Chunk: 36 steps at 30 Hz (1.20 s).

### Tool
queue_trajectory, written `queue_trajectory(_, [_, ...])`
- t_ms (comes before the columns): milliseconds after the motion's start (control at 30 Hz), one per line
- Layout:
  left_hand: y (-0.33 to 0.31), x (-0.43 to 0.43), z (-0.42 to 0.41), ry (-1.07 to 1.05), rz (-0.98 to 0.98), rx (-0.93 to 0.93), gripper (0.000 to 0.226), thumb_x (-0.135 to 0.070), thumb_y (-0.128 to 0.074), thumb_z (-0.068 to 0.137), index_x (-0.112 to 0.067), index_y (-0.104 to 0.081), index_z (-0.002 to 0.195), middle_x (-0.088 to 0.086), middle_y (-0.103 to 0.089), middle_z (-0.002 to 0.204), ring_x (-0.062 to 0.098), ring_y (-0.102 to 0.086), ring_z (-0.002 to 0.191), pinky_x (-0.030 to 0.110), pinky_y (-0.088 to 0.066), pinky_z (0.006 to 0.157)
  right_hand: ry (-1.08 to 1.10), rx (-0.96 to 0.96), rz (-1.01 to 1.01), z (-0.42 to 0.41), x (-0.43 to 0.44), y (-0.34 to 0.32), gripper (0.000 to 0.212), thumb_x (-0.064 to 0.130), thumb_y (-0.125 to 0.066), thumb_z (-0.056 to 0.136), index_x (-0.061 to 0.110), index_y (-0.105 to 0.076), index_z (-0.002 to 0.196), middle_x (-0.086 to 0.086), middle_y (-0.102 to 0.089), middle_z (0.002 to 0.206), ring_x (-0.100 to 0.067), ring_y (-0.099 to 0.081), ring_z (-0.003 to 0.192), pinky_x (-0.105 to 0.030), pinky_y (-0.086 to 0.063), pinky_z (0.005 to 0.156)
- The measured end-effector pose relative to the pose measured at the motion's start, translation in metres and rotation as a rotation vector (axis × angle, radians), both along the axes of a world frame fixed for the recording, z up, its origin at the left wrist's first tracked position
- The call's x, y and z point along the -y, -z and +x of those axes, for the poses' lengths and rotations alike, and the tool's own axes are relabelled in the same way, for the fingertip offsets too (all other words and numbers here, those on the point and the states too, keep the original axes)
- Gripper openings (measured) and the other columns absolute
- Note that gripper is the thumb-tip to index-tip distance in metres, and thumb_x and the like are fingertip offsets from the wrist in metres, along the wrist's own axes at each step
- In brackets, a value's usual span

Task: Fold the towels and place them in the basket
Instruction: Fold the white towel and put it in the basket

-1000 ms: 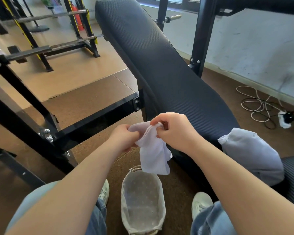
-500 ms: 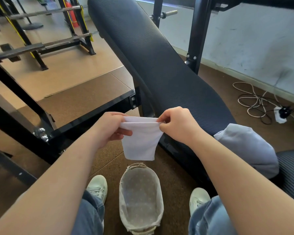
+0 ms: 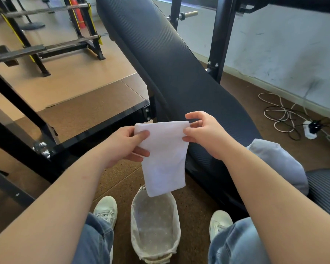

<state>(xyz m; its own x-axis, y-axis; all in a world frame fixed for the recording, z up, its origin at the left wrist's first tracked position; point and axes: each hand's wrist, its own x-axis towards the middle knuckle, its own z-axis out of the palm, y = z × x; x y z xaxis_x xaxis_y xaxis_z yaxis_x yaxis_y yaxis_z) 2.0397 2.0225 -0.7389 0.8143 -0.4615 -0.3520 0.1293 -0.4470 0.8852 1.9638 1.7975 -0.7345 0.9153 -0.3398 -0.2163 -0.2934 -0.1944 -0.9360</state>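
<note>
Towel (image 3: 163,155) pinched at its top corners by 2 hands.
Left hand (image 3: 125,147) and right hand (image 3: 206,134) fingers clamp it; long axis hangs down toward basket (image 3: 174,231) below.

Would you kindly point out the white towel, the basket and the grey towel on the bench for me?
white towel (image 3: 163,159), head view, middle of the hanging cloth.
basket (image 3: 176,210), head view, right side of the lined rim.
grey towel (image 3: 280,164), head view, middle of the bundle.
</note>
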Motion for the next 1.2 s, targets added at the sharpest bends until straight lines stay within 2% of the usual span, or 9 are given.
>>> queue_trajectory(133, [0.001, -0.002, 0.005, -0.041, -0.127, -0.067, 0.027, -0.011, -0.074, 0.090, -0.012, -0.069, 0.116, 0.009, -0.074, 0.113, 0.023, -0.075, 0.098, 0.035, -0.061, 0.085, 0.021, -0.042, -0.072, 0.001, 0.002, 0.001, 0.029, -0.002, -0.070, 0.083, 0.016, -0.071, 0.106, -0.006, -0.076, 0.100, -0.023, -0.073, 0.094, -0.043, -0.061, 0.091])
queue_trajectory(233, [0.000, -0.002, 0.005, -0.088, -0.186, -0.109, 0.022, -0.013, -0.069, 0.095, -0.015, -0.067, 0.117, 0.010, -0.072, 0.114, 0.022, -0.075, 0.089, 0.029, -0.062, 0.073, 0.055, -0.030, 0.031, 0.001, -0.002, 0.003, 0.009, 0.010, -0.064, 0.098, 0.016, -0.063, 0.103, -0.011, -0.072, 0.104, -0.025, -0.072, 0.094, -0.045, -0.064, 0.083])
queue_trajectory(467, [0.004, 0.000, 0.003, -0.253, -0.114, 0.002, 0.030, -0.030, -0.065, 0.099, -0.022, -0.047, 0.122, 0.007, -0.061, 0.095, 0.012, -0.054, 0.062, 0.022, -0.043, 0.046, 0.123, 0.048, 0.066, 0.002, -0.003, 0.005, 0.020, 0.014, -0.062, 0.101, 0.028, -0.047, 0.103, -0.014, -0.066, 0.107, -0.027, -0.072, 0.090, -0.045, -0.065, 0.077])
queue_trajectory(600, [0.003, 0.000, 0.004, -0.194, -0.221, 0.045, 0.003, -0.025, -0.057, 0.104, -0.024, -0.057, 0.102, 0.000, -0.046, 0.071, 0.009, -0.040, 0.052, 0.021, -0.031, 0.043, 0.131, 0.184, 0.031, 0.000, -0.008, 0.004, 0.026, 0.006, -0.052, 0.101, 0.024, -0.064, 0.087, -0.009, -0.067, 0.091, -0.023, -0.057, 0.064, -0.036, -0.054, 0.057])
queue_trajectory(700, [0.001, 0.000, 0.003, -0.135, -0.223, 0.076, 0.023, -0.017, -0.051, 0.106, -0.027, -0.072, 0.111, 0.001, -0.044, 0.071, 0.011, -0.036, 0.053, 0.022, -0.027, 0.044, 0.132, 0.225, 0.081, -0.001, -0.012, -0.001, 0.036, 0.003, -0.050, 0.102, 0.021, -0.078, 0.089, -0.005, -0.066, 0.104, -0.015, -0.058, 0.052, -0.035, -0.055, 0.058])
queue_trajectory(833, [-0.004, -0.004, 0.001, -0.057, -0.124, 0.227, 0.053, -0.012, -0.076, 0.089, -0.033, -0.063, 0.136, -0.008, -0.064, 0.117, 0.002, -0.063, 0.090, 0.017, -0.052, 0.073, 0.009, 0.135, 0.015, -0.002, -0.005, -0.004, 0.038, -0.004, -0.059, 0.091, 0.026, -0.078, 0.105, -0.005, -0.071, 0.110, -0.014, -0.068, 0.072, -0.028, -0.056, 0.075])
queue_trajectory(933, [-0.001, -0.005, 0.001, -0.007, 0.006, 0.348, 0.072, -0.010, -0.080, 0.084, -0.034, -0.052, 0.147, -0.010, -0.056, 0.137, 0.013, -0.058, 0.119, 0.037, -0.049, 0.104, -0.029, 0.069, -0.032, -0.001, -0.003, -0.002, 0.042, -0.008, -0.058, 0.091, 0.029, -0.079, 0.098, -0.003, -0.064, 0.097, -0.021, -0.063, 0.083, -0.031, -0.059, 0.076])
queue_trajectory(1033, [0.004, -0.003, 0.002, -0.008, -0.004, 0.391, 0.063, -0.007, -0.072, 0.090, -0.034, -0.055, 0.144, -0.009, -0.059, 0.132, 0.008, -0.063, 0.108, 0.035, -0.054, 0.098, -0.037, 0.053, 0.020, -0.003, -0.006, -0.004, 0.039, -0.003, -0.053, 0.100, 0.025, -0.078, 0.098, 0.001, -0.053, 0.093, -0.019, -0.059, 0.077, -0.040, -0.064, 0.080])
queue_trajectory(1200, [0.008, -0.005, 0.004, -0.035, -0.063, 0.411, 0.040, -0.010, -0.066, 0.097, -0.041, -0.071, 0.120, -0.008, -0.068, 0.123, 0.014, -0.063, 0.112, 0.041, -0.055, 0.100, -0.113, 0.014, -0.022, -0.002, 0.001, -0.002, 0.043, -0.004, -0.067, 0.086, 0.035, -0.081, 0.096, -0.007, -0.069, 0.117, -0.021, -0.070, 0.099, -0.044, -0.060, 0.093])
